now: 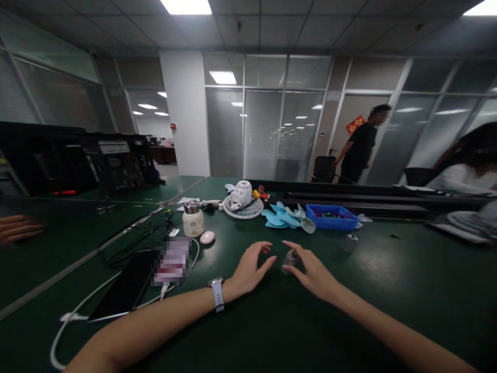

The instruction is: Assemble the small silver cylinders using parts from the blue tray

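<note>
My left hand [254, 265] is held above the green table [248, 331], fingers curved and apart from the thumb, with nothing in it. A watch with a pale strap [218, 298] is on that wrist. Facing it, my right hand [315, 273] has its thumb and fingers around a small, greyish, partly see-through object [289, 260], too blurred to name. The index finger reaches out past the object's top. Farther right on the table stands a small grey cylinder [350, 243]. A phone [173, 260] and a dark tablet [122, 287] with white cables lie left of my hands.
Behind my hands are a white fan part [243, 207], light-blue fan blades [281, 216] and a blue tray [334, 217]. A cream bottle [193, 220] and pink oval item [207, 237] stand left. Another person's hand [19, 229] is at far left; a person [359, 147] stands behind.
</note>
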A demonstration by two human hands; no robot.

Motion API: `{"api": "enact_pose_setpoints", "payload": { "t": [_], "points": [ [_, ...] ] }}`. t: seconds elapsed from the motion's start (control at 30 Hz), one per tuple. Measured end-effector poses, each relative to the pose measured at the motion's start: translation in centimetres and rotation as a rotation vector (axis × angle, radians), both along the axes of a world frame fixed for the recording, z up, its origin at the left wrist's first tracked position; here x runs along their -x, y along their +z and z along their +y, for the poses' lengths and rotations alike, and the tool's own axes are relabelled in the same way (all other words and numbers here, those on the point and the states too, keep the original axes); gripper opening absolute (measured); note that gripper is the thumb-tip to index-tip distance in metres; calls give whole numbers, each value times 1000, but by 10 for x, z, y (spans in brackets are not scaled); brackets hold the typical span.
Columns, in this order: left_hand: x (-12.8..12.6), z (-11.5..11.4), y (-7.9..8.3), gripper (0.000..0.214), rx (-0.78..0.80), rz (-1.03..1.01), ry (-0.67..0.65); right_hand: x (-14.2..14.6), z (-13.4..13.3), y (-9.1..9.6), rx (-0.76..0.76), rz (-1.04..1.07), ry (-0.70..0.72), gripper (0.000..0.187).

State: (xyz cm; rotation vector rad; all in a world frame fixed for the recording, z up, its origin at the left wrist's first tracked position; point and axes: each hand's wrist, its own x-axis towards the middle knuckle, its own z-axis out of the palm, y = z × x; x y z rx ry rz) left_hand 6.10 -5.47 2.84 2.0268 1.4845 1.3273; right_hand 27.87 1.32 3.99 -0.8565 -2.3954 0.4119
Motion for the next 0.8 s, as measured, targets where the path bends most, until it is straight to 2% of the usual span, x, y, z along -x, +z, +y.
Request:
{"api": "enact_pose_setpoints", "payload": {
  "t": [0.1,0.2,0.33,0.53,0.7,0.8],
  "points": [
    [-11,-1,1,35,13,15,-48,15,-7,-14,78,84,-2,66],
    [-19,4,2,30,23,14,-35,19,-4,-23,100,175,-26,71],
    [-25,14,5,29,56,-40,6,19,-4,-24,108,214,-27,72],
    [-25,23,13,27,47,47,-77,21,-6,-24,80,179,-30,71],
    [-17,22,25,30,39,74,6,20,-10,-21,55,128,-54,68],
    [-2,18,22,34,19,98,102,19,-13,-18,47,76,-73,66]
  ]
}}
